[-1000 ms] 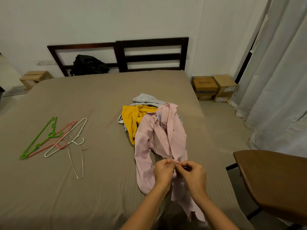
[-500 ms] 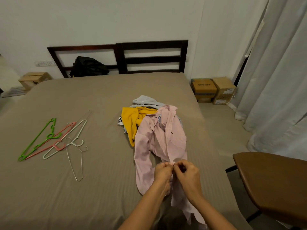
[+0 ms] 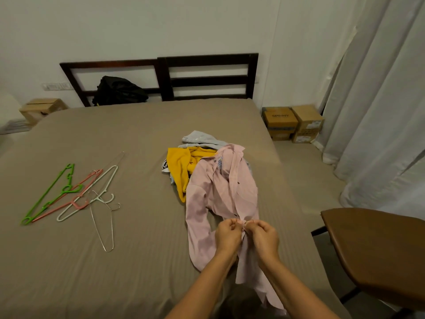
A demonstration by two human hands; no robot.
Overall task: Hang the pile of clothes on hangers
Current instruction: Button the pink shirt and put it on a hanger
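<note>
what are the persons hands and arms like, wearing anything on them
Both arms are bare as far up as the head view shows. No sleeves, gloves, watch or bracelet appear on the left hand or the right hand, or on either forearm. No rings can be made out, though the fingers are too small in view to be sure.

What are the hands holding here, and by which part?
Both the left hand and right hand pinch the pink shirt at its front opening, partway down.
</note>
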